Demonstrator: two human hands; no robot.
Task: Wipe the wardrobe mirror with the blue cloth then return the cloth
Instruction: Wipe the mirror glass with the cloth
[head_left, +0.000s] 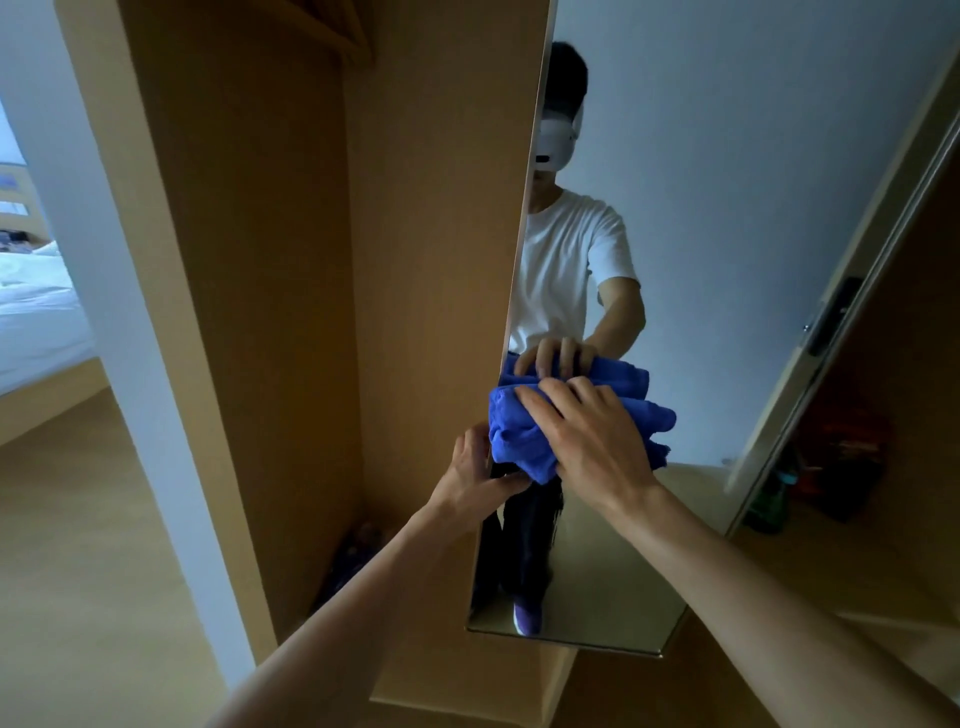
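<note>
The wardrobe mirror (727, 208) is a tall panel on the inner face of an open wooden door. My right hand (592, 436) presses a bunched blue cloth (519, 441) flat against the glass, close to the mirror's left edge at mid height. The cloth's reflection shows just above it. My left hand (478, 478) grips the left edge of the door, just below and left of the cloth, fingers wrapped round the edge. The mirror reflects a person in a white shirt.
The open wardrobe (260, 260) stands left of the mirror door, with dark items on its floor (353, 551). A white wall edge (119, 312) and a bed (36, 312) lie further left. A door frame with a handle (831, 317) rises at right.
</note>
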